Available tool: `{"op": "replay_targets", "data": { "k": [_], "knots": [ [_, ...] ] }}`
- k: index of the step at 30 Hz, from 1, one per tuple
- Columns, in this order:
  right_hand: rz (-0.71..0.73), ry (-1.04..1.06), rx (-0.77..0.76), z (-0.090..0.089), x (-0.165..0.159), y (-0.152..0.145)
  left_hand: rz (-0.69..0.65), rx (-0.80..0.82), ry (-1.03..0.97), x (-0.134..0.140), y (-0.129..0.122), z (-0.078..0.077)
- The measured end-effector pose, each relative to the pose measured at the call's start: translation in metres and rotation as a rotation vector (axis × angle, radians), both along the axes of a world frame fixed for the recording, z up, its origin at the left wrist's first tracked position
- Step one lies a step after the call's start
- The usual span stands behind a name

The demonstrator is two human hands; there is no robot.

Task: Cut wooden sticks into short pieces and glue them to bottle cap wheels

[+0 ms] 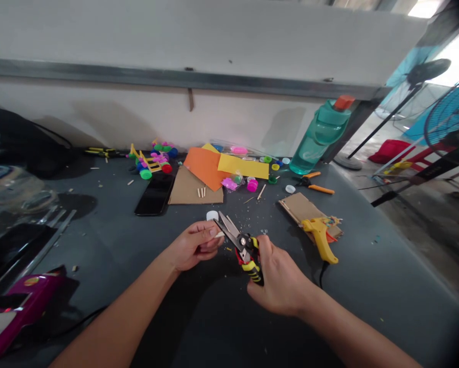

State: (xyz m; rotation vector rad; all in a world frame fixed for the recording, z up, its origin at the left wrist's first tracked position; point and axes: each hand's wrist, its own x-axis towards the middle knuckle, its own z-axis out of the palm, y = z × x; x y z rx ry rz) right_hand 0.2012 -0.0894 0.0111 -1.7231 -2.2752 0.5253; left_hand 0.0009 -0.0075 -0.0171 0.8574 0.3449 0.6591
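Carefully, a thin stick (220, 234) is pinched between the thumb and fingers of the left hand (199, 246), with just its pale end poking out, perhaps so that the fingertips are kept away from anything sharp. The snips (245, 243) are gripped by their handles in the right hand (279, 278), and their blades are spread apart and pointed towards the stick, which probably lets its end be met from the side. Whether the stick is touched by the lower blade cannot be told for sure. Both hands are held close together over the middle of the worktop (199, 327), likely so that small things can be seen well. Just behind the left hand, a white cap (212, 215) is left. Farther back, three short sticks (202, 192) are laid side by side on a brown card (185, 190), maybe so that they are not lost among the bits (264, 232) scattered about. On the right, a yellow glue gun (320, 239) is partly rested on another card (299, 208), perhaps so that drips are caught. A phone (155, 195) and a tall bottle (317, 140) are put well apart from the hands, seemingly out of the way.
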Motion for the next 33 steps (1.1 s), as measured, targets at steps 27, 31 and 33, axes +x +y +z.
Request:
{"op": "replay_targets", "data": {
  "k": [27,31,33],
  "knots": [
    [-0.061,0.262,-0.052,0.006,-0.003,0.0,-0.024,-0.1,-0.128,0.002,-0.001,0.004],
    [-0.046,0.244,-0.057,0.007,-0.005,-0.001,-0.021,-0.075,-0.108,0.001,0.0,0.003],
    [-0.03,0.24,-0.054,0.008,-0.005,-0.001,-0.006,-0.053,-0.082,0.0,0.0,0.003]
  ]
}}
